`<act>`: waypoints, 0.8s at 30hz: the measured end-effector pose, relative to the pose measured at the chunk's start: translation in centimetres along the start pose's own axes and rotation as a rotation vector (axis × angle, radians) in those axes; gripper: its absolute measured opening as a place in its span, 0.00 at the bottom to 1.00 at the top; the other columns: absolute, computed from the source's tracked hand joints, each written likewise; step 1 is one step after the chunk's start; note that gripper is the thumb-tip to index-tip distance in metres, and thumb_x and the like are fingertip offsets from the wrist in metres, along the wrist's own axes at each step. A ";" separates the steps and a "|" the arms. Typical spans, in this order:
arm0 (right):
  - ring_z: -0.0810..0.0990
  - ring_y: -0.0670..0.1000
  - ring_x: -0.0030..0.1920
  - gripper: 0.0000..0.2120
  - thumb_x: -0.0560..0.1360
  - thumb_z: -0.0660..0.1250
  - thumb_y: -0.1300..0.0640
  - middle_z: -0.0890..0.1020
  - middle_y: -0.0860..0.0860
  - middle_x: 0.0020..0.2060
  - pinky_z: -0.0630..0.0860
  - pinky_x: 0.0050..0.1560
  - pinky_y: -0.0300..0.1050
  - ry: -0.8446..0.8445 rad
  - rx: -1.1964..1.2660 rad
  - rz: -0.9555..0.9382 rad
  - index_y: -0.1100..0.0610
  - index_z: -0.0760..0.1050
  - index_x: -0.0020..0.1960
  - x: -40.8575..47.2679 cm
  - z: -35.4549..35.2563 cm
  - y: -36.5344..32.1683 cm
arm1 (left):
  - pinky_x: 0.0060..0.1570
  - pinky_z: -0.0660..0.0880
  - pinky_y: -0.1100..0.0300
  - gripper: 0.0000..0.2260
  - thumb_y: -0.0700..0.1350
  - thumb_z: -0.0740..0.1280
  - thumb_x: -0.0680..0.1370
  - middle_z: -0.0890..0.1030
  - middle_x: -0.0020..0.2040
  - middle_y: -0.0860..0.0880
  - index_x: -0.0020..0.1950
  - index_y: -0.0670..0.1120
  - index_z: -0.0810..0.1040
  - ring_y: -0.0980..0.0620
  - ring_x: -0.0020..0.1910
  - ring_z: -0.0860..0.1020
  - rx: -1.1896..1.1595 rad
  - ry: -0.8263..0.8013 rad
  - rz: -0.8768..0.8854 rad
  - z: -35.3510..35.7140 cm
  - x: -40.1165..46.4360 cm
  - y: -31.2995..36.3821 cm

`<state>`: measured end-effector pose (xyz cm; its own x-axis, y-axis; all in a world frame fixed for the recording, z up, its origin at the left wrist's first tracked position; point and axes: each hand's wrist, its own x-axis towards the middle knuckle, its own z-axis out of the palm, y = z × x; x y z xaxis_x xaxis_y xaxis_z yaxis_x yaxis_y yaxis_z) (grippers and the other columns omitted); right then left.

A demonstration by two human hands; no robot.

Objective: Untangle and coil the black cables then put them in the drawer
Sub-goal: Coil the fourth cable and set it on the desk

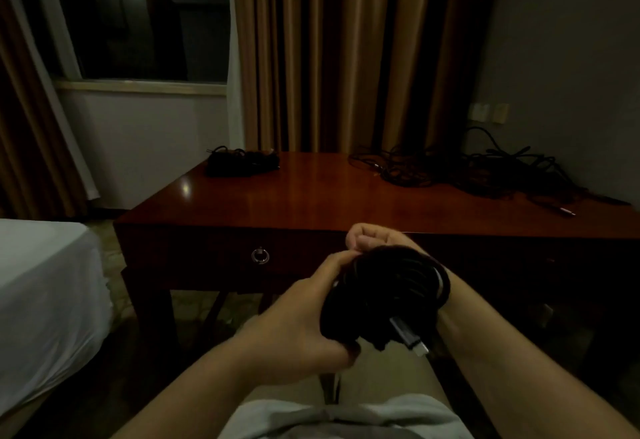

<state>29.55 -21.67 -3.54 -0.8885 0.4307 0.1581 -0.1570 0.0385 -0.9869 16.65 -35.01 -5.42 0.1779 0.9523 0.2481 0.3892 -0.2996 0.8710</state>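
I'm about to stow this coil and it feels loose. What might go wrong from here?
1. The plug dangles free of the coil; it may snag or unwind loops.
2. Both hands hold the coil and the drawer is shut; freeing one hand could let it spring apart.

Wood desk (311,196) w/ coiled cables (242,161) far-left, tangled cable pile (467,172) right.

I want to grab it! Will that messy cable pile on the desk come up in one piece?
Probably not. The pile looks floppy, with loose loops sprawling over the desk, so parts would likely dangle. A plug trails out and may drag.
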 end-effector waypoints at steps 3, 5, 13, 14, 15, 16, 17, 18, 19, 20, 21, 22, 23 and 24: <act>0.78 0.67 0.36 0.21 0.59 0.79 0.44 0.78 0.68 0.37 0.81 0.41 0.54 0.109 0.231 -0.056 0.55 0.84 0.47 -0.9 1.0 2.4 | 0.40 0.80 0.57 0.40 0.36 0.73 0.61 0.75 0.60 0.54 0.64 0.69 0.66 0.55 0.50 0.81 -0.368 0.221 -0.019 0.3 0.3 -1.0; 0.74 0.54 0.27 0.22 0.57 0.82 0.51 0.75 0.59 0.33 0.76 0.31 0.44 0.098 0.413 -0.092 0.53 0.83 0.49 -1.2 1.2 3.2 | 0.36 0.77 0.61 0.34 0.40 0.73 0.57 0.79 0.57 0.49 0.60 0.62 0.75 0.50 0.48 0.82 -0.595 0.286 0.011 0.5 0.7 -1.7; 0.80 0.51 0.38 0.17 0.78 0.57 0.66 0.80 0.52 0.34 0.77 0.39 0.46 0.629 0.031 -0.083 0.55 0.76 0.34 -0.9 3.8 2.9 | 0.45 0.79 0.49 0.20 0.36 0.66 0.74 0.79 0.52 0.47 0.57 0.60 0.73 0.45 0.49 0.81 -0.623 0.621 -0.131 2.4 2.4 -2.3; 0.79 0.52 0.39 0.15 0.79 0.57 0.65 0.79 0.54 0.35 0.77 0.40 0.47 0.695 0.016 -0.072 0.57 0.76 0.36 -0.7 4.1 3.2 | 0.48 0.79 0.50 0.20 0.37 0.65 0.76 0.77 0.53 0.49 0.56 0.62 0.70 0.47 0.50 0.80 -0.490 0.663 -0.138 2.7 2.5 -2.3; 0.78 0.52 0.38 0.14 0.79 0.57 0.65 0.78 0.54 0.35 0.75 0.39 0.47 0.754 0.013 -0.044 0.58 0.75 0.37 -0.6 4.4 3.4 | 0.48 0.79 0.53 0.19 0.39 0.66 0.77 0.75 0.52 0.51 0.54 0.64 0.68 0.50 0.50 0.79 -0.348 0.686 -0.142 3.1 2.6 -2.2; 0.77 0.52 0.38 0.13 0.78 0.58 0.65 0.77 0.54 0.35 0.74 0.38 0.46 0.795 0.006 -0.027 0.59 0.75 0.37 -0.6 4.4 3.5 | 0.47 0.78 0.58 0.18 0.41 0.66 0.77 0.74 0.52 0.54 0.53 0.65 0.67 0.54 0.50 0.77 -0.242 0.686 -0.151 3.3 2.7 -2.3; 0.76 0.52 0.37 0.13 0.78 0.58 0.65 0.77 0.54 0.35 0.73 0.38 0.46 0.816 -0.006 -0.017 0.59 0.75 0.38 -0.6 4.5 3.4 | 0.46 0.76 0.63 0.17 0.42 0.65 0.78 0.74 0.52 0.57 0.52 0.64 0.66 0.58 0.51 0.76 -0.187 0.664 -0.168 3.6 2.8 -2.4; 0.77 0.52 0.38 0.12 0.78 0.59 0.64 0.77 0.54 0.35 0.73 0.38 0.46 0.824 -0.019 -0.016 0.58 0.76 0.38 -0.5 4.5 3.3 | 0.42 0.74 0.68 0.15 0.43 0.65 0.78 0.74 0.51 0.59 0.53 0.63 0.65 0.60 0.50 0.75 -0.208 0.629 -0.200 3.8 3.0 -2.7; 0.78 0.53 0.39 0.12 0.79 0.59 0.62 0.79 0.55 0.36 0.74 0.39 0.46 0.813 -0.033 -0.018 0.57 0.77 0.39 -0.6 4.5 3.0 | 0.40 0.73 0.69 0.15 0.44 0.65 0.78 0.74 0.49 0.59 0.54 0.62 0.64 0.62 0.48 0.75 -0.283 0.601 -0.251 3.9 3.1 -2.8; 0.79 0.53 0.41 0.12 0.79 0.59 0.59 0.80 0.56 0.37 0.75 0.40 0.47 0.779 -0.047 -0.023 0.57 0.78 0.41 -0.7 4.5 2.9 | 0.40 0.73 0.67 0.14 0.45 0.66 0.77 0.75 0.49 0.58 0.56 0.60 0.65 0.61 0.46 0.75 -0.397 0.594 -0.294 3.8 3.2 -3.1; 0.80 0.52 0.40 0.13 0.80 0.58 0.56 0.80 0.56 0.37 0.76 0.41 0.46 0.718 -0.060 -0.031 0.56 0.79 0.43 -1.0 4.5 2.9 | 0.41 0.74 0.64 0.15 0.46 0.68 0.75 0.78 0.50 0.54 0.59 0.56 0.68 0.57 0.46 0.77 -0.509 0.611 -0.316 3.7 3.1 -3.2; 0.79 0.49 0.38 0.14 0.80 0.57 0.54 0.80 0.54 0.35 0.75 0.41 0.44 0.642 -0.076 -0.047 0.55 0.79 0.45 -1.2 4.4 2.8 | 0.43 0.76 0.59 0.20 0.47 0.71 0.71 0.80 0.52 0.50 0.61 0.52 0.71 0.51 0.48 0.80 -0.608 0.649 -0.313 3.5 3.2 -3.4; 0.76 0.47 0.34 0.13 0.80 0.57 0.54 0.78 0.51 0.31 0.74 0.38 0.40 0.571 -0.103 -0.067 0.55 0.79 0.47 -1.5 4.4 2.7 | 0.46 0.78 0.55 0.26 0.47 0.72 0.67 0.81 0.54 0.46 0.64 0.49 0.72 0.48 0.49 0.81 -0.680 0.681 -0.293 3.2 3.2 -3.6; 0.74 0.45 0.31 0.11 0.80 0.58 0.55 0.76 0.47 0.28 0.72 0.36 0.37 0.523 -0.150 -0.097 0.55 0.79 0.47 -1.7 4.3 2.6 | 0.47 0.78 0.54 0.32 0.47 0.73 0.63 0.81 0.56 0.43 0.67 0.47 0.71 0.47 0.50 0.81 -0.704 0.710 -0.275 2.9 3.3 -3.8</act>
<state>28.79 -26.21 -6.24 -0.5345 0.8078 0.2486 -0.1303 0.2119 -0.9686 18.39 -30.87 -9.13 -0.5000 0.8660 -0.0029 -0.3210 -0.1822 0.9294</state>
